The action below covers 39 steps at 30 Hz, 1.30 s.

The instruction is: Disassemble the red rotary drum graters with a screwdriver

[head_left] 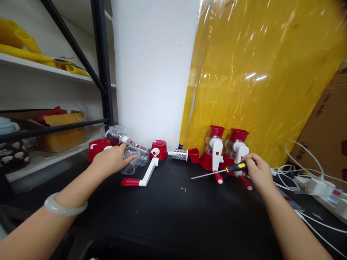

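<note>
My right hand (258,173) is closed around the black and yellow handle of a screwdriver (208,174), whose long thin shaft points left above the table. At the left, my left hand (110,159) reaches over a clear plastic housing (131,167), thumb stretched out and apart from the fingers; whether it grips the housing is hidden. Just beyond those fingers lies a metal grater drum (114,135) with clear parts. A red base (99,147) sits behind the hand. A white crank with a red handle (130,182) joins another red base (158,150).
Two red and white rotary graters (216,148) stand near the right hand. Between them and the crank lie another grater drum (180,155) and a red hopper (193,155). Small screws (185,190) rest on the black table. White cables and a power strip (320,189) occupy the right.
</note>
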### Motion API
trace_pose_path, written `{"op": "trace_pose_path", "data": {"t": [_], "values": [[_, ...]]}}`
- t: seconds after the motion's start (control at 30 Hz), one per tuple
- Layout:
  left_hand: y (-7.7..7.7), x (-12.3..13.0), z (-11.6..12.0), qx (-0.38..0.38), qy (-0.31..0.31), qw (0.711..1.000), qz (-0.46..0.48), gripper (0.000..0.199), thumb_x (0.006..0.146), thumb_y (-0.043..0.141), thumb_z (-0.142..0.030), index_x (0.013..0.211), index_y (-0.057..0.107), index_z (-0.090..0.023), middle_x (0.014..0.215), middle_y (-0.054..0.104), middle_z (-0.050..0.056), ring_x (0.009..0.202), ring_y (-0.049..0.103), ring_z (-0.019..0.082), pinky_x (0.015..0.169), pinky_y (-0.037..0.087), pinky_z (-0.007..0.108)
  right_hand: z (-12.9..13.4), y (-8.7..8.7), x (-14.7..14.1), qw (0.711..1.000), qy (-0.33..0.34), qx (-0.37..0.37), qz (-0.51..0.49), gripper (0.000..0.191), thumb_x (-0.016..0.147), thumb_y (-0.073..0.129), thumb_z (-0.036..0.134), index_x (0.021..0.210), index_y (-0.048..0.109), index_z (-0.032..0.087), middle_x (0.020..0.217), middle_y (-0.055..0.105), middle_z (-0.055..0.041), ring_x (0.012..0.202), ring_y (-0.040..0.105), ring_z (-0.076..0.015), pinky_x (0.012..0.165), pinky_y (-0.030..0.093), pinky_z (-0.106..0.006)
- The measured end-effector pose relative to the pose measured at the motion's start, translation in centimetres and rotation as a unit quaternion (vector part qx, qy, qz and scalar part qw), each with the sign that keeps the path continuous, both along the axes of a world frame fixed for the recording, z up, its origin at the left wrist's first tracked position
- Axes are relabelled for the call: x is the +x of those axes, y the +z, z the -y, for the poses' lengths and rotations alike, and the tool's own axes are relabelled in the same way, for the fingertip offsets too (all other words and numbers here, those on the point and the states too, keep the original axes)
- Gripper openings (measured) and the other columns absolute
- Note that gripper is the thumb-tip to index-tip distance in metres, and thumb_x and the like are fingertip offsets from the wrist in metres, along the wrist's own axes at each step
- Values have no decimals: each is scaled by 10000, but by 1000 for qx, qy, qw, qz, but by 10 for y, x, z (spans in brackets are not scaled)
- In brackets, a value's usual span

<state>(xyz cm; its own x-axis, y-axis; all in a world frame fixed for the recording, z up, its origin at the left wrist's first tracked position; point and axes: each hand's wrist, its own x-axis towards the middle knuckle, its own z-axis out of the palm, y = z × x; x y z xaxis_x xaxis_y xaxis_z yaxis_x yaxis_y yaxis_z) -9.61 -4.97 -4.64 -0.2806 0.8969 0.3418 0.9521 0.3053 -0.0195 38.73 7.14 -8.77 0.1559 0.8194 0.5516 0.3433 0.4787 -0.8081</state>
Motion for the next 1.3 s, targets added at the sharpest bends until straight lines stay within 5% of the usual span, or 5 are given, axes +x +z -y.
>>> {"op": "trace_pose_path", "data": {"t": [0.17,0.37,0.7,1.07,1.3], "values": [[10,40,12,76,7,995,-57,699,902,274,-698,1156,562,-114,876,695,207,815,684,396,601,483,408,1,0,0,1000,-9,-4,-2,93,767,525,293,735,575,222,422,528,60,351,491,-136,374,365,-224],[-23,101,-13,-86,-95,991,-48,496,854,572,-552,1066,612,-106,943,703,240,929,693,397,761,525,448,1,0,-3,1000,-14,3,4,120,772,517,314,731,579,220,389,510,54,341,470,-138,375,335,-228],[-50,93,-40,-65,-184,981,1,501,820,572,-213,1304,477,-123,1094,692,222,981,688,357,828,526,448,0,-5,-7,994,11,67,-88,210,842,569,412,777,562,213,571,551,38,428,489,-123,408,393,-235],[-59,95,-32,19,-450,750,484,350,976,446,-422,1244,310,-242,1209,590,119,814,664,176,708,592,350,38,4,-41,939,-18,287,-192,252,886,574,435,782,551,207,721,608,-25,614,596,-178,542,489,-304],[-59,96,-26,9,-461,794,397,328,1004,393,-388,1270,284,-229,1066,596,75,768,625,142,718,547,326,53,6,-56,925,-25,339,-171,215,906,553,404,769,546,238,676,589,-32,581,584,-206,511,467,-335]]}}
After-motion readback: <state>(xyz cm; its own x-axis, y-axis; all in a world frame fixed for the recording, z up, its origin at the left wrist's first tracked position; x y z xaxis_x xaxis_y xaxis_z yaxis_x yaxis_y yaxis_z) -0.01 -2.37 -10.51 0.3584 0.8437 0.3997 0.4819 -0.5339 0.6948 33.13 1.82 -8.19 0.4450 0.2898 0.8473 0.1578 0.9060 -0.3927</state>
